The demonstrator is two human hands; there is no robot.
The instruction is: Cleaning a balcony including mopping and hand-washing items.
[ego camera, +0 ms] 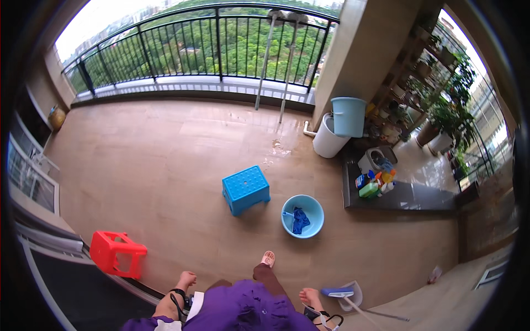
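My left hand (189, 278) hangs low beside my body at the lower left, its fingers loosely curled around nothing. At the lower right my right hand (309, 295) is also curled and holds nothing; a blue-headed broom (337, 292) lies just right of it, over a pale dustpan (352, 298). Ahead on the tiled floor stands a blue plastic stool (246, 184). To its right is a light blue basin (317, 217) with a dark blue cloth (301, 220) and a light blue handle-like item in it. A red plastic stool (103, 253) stands at the left.
Two long-handled mops (265, 62) lean on the black balcony railing (219, 45). By the pillar are a white bin (330, 140) and a light blue bucket (348, 118). Cleaning bottles (369, 189) stand on a dark raised ledge (397, 202). Water lies on the floor (277, 147).
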